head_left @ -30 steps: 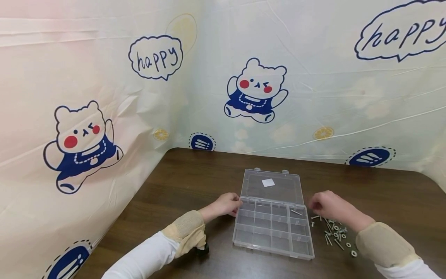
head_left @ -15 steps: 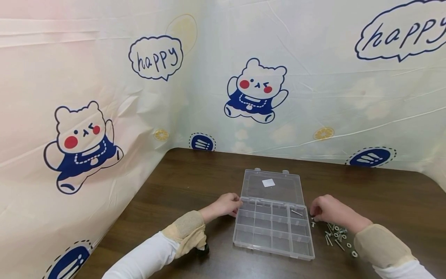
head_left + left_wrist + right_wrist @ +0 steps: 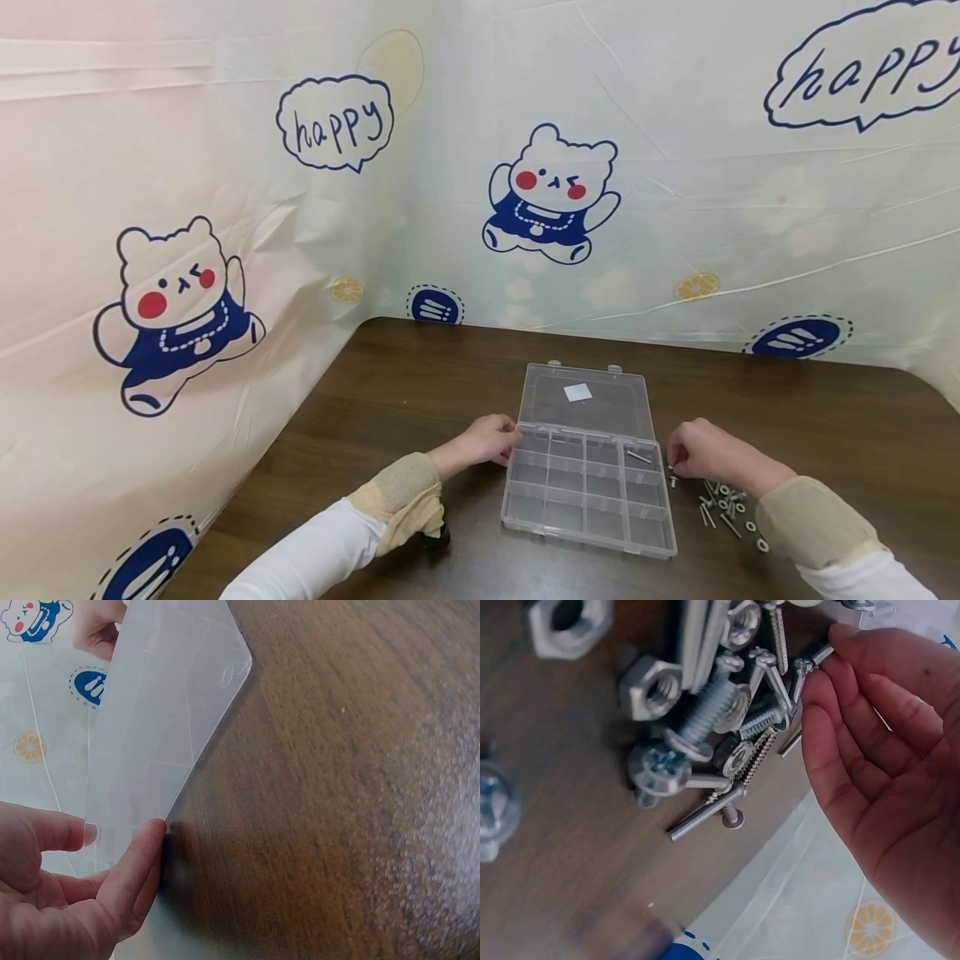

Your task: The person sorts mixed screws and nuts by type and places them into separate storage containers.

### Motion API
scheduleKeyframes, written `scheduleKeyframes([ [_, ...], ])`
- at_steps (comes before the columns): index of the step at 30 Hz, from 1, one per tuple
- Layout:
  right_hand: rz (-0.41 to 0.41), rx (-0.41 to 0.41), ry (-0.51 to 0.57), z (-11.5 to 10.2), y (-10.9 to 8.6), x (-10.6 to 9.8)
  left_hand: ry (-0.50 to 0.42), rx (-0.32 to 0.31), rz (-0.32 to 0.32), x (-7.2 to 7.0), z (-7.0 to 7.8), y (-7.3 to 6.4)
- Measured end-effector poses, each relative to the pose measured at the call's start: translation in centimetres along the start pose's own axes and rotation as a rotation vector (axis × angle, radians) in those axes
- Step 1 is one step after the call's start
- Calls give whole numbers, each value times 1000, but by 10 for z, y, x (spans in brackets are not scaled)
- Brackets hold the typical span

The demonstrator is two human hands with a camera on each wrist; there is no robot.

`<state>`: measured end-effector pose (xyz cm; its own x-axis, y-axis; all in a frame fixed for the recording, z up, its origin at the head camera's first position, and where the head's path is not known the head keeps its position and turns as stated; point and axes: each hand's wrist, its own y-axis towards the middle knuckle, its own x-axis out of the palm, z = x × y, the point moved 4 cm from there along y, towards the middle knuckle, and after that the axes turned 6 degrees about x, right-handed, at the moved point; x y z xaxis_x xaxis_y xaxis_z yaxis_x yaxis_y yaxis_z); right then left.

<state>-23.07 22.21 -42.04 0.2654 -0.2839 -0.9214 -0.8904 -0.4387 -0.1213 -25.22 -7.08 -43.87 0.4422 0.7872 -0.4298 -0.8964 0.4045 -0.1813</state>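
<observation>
An open clear plastic compartment box (image 3: 585, 550) lies on the table, its lid (image 3: 611, 412) folded back. My left hand (image 3: 491, 439) holds the box's left side near the hinge; in the left wrist view, thumb and fingers grip either side of its wall (image 3: 169, 735). At the box's right edge, my right hand (image 3: 708, 450) pinches a small screw (image 3: 821, 657) between thumb and fingers. Beneath and beside that hand are loose screws (image 3: 707, 515), hex nuts (image 3: 651, 688) and washers (image 3: 762, 546). One long screw (image 3: 639, 457) lies in the box's back right compartment.
A brown wooden table (image 3: 435, 375) carries everything. Behind and to the left hangs a printed cloth (image 3: 450, 208) with bears and lettering. A small dark object (image 3: 435, 537) sits under the left wrist. A white label (image 3: 577, 392) is on the lid.
My right hand has come down slightly beside the box, and its fingers now cover some screws that showed earlier. The left hand and the box have stayed where they were.
</observation>
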Motion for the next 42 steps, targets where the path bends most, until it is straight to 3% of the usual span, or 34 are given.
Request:
scheduleKeyframes([
  [13,57,28,79,3,-5,-8,7,8,-4,0,2,-2],
  [21,110,12,227,5,-7,-20,8,5,-6,0,1,0],
  [31,80,-8,490,-2,-8,-29,15,6,-7,-1,1,0],
  [42,122,-34,446,-18,-7,-35,20,12,-10,-1,2,-1],
])
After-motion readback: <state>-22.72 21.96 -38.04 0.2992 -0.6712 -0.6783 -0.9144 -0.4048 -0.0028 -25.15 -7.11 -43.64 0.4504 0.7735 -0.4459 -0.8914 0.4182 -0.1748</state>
